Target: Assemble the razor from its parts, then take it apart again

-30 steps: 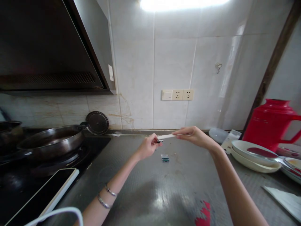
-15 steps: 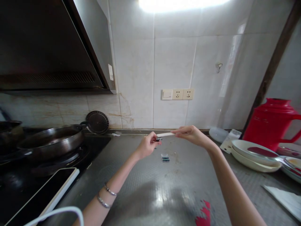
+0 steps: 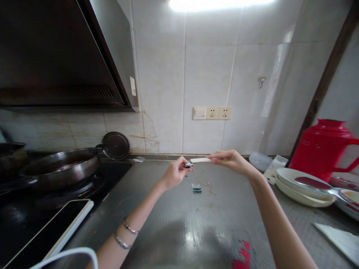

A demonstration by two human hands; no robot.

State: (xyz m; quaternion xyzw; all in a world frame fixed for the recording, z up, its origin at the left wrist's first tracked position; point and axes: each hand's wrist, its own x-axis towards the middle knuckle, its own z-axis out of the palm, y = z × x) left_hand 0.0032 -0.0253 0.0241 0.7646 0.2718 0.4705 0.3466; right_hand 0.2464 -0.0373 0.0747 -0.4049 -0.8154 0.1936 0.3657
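Above the steel counter, my left hand [image 3: 176, 173] pinches a small black and silver piece [image 3: 189, 164] between thumb and fingertips; its kind is too small to make out. My right hand [image 3: 231, 162] grips the right end of a slim white flat bar [image 3: 201, 160], held level. The bar's left end is close to the piece at my left fingertips; whether they touch I cannot tell. Below both hands, a small clear packet with dark green strips [image 3: 196, 188] lies on the counter [image 3: 168, 228]. A tiny dark bit [image 3: 186, 175] is just under my left fingers.
At left, a steel pan [image 3: 64, 168] sits on the black stove, near a white-edged phone [image 3: 70, 224] and a white cable [image 3: 73, 251]. Right are stacked plates [image 3: 305, 194], a red thermos [image 3: 322, 149] and a clear bowl [image 3: 259, 161]. Wall sockets [image 3: 218, 113] are behind.
My right hand has shifted slightly right with the white bar, whose left end has drawn away from my left fingers. More of the small silver piece shows; my left hand has barely moved.
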